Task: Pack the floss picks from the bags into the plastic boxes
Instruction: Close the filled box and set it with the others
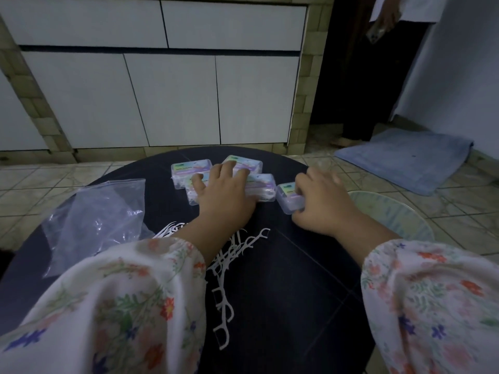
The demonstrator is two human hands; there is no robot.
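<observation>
Round dark table (310, 279) fills the lower view. Loose white plastic floss picks (229, 255) lie heaped near centre, trailing toward 6 o'clock, tipped out so they're easy to grab, I'd guess. Crumpled clear plastic zip bag (91, 220) sits at 9 o'clock; looks empty, but hard to be sure through the creases.

Four small clear plastic boxes w/ pastel labels cluster at 12 o'clock. Left hand (224, 195) rests over the group of three boxes (189, 168), fingers spread apart & fairly straight, pressing on lids, probably steadying or bunching them. Right hand (321, 201) grips the fourth clear box (290, 197) at 1 o'clock, fingers curled over its far side, thumb at the near edge, likely setting it w/ the others or taking it to fill.

Boxes seem shut w/ picks inside; can't confirm, hands cover much & light is dim. Label text unreadable.

Pale round basin (399, 211) at 3 o'clock is half hidden by the right floral sleeve (432, 306). A second person (391, 12) at top right is cut off by the frame, holding a phone.
</observation>
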